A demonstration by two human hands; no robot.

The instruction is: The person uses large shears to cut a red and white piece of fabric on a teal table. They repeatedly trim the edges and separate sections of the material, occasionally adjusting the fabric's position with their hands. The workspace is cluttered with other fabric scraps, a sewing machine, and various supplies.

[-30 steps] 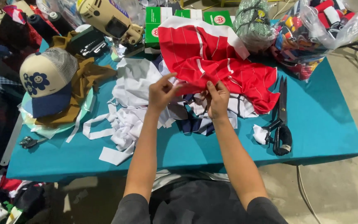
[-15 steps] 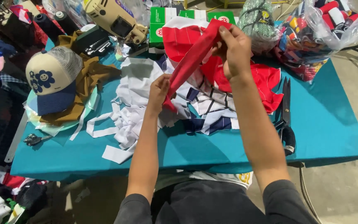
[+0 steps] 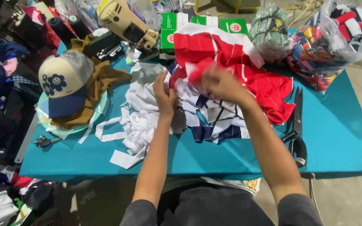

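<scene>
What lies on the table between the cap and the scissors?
In the head view, between the cap and the scissors lie brown cloth, white fabric scraps, navy-and-white fabric and red fabric, with both hands there.

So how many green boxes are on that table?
3, in a row at the table's far edge: one green box beside the beige machine, a second and a third behind the red cloth, which may hide more.
</scene>
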